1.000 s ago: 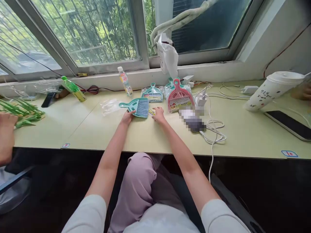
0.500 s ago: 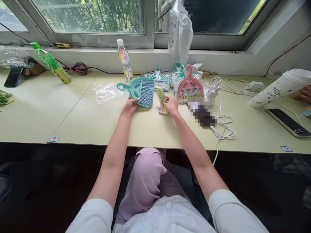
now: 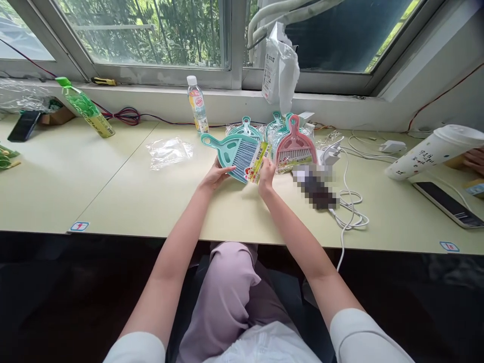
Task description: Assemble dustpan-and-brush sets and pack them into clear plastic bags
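Note:
A teal dustpan and brush set point(image 3: 229, 150) is tilted up off the table, its handle pointing to the left. My left hand point(image 3: 217, 175) grips its lower edge, thumb across the front. Against the bristle end lies a yellow-green printed card label point(image 3: 258, 162), pinched in my right hand point(image 3: 266, 174). The card covers part of the blue-grey bristles. Just behind stand more sets in clear wrap: a teal one point(image 3: 246, 127) and a pink dustpan and brush set point(image 3: 293, 138). Whether the card wraps round the set's edge I cannot tell.
A crumpled clear plastic bag point(image 3: 170, 153) lies to the left. Bottles point(image 3: 197, 108) stand along the window wall. On the right are a white charging cable point(image 3: 351, 212), a large white cup point(image 3: 434, 151), a phone point(image 3: 448, 204) and part of another person's hand point(image 3: 474, 160).
My right hand has brought the card label up against the brush bristles. The set has moved slightly right and tilted, its bristle end lower. The camera view has shifted a little upward.

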A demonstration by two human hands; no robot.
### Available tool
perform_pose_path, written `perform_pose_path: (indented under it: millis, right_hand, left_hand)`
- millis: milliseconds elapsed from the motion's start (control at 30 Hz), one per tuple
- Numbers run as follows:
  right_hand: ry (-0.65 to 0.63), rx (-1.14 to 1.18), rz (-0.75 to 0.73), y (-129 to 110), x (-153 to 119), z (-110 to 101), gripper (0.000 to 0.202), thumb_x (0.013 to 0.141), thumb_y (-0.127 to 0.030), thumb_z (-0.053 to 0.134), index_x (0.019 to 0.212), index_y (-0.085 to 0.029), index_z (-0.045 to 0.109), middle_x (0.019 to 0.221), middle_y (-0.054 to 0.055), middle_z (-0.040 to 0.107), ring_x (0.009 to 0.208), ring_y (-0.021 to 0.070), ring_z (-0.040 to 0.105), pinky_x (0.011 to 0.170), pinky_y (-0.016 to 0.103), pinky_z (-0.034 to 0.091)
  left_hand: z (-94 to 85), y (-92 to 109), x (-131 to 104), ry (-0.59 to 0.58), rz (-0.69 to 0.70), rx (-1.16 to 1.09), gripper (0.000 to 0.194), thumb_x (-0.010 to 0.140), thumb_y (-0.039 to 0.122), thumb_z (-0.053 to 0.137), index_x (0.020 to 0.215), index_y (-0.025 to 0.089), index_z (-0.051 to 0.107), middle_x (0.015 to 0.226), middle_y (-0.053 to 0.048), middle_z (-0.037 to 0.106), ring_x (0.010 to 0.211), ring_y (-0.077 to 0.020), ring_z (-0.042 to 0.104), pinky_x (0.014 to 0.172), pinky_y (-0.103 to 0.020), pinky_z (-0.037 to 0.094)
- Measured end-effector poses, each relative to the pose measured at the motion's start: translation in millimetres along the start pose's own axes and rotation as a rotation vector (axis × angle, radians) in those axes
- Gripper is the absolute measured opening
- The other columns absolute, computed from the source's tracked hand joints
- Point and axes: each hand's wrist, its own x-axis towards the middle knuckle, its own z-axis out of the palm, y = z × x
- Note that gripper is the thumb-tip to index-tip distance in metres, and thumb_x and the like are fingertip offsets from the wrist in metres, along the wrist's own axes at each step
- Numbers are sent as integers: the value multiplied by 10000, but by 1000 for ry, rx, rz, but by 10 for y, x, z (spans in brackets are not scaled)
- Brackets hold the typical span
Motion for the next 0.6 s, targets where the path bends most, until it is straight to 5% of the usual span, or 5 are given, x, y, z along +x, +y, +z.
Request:
perform_pose_path:
  millis: [333,467,600]
  right_hand:
    - [-11,-245,38,54,-63,17,262,807,-409,545,927,-184,604,910,41,670,780,153,591,696,250,453]
    - [28,-346,16,62,-73,-23,384,804,-442,570,1105,-206,540,1002,52,667,811,159,610,755,269,462]
    - [85,-195,45,92,-75,-49,543,813,-489,542,1268,-212,434,1261,123,561,940,163,612,763,263,487]
  left_hand:
    - [152,-100,-14,41,16,40,847,540,110,834,1288,271,472,1174,-70,645,1084,-260,631,954,-455,515]
    - [133,-88,-4,105,18,43,813,491,65,830,1223,227,516,1137,-80,656,1046,-270,644,912,-439,537]
    - [131,-27,2,175,48,41,726,492,80,837,1147,208,548,1101,-75,673,1017,-257,652,920,-433,527]
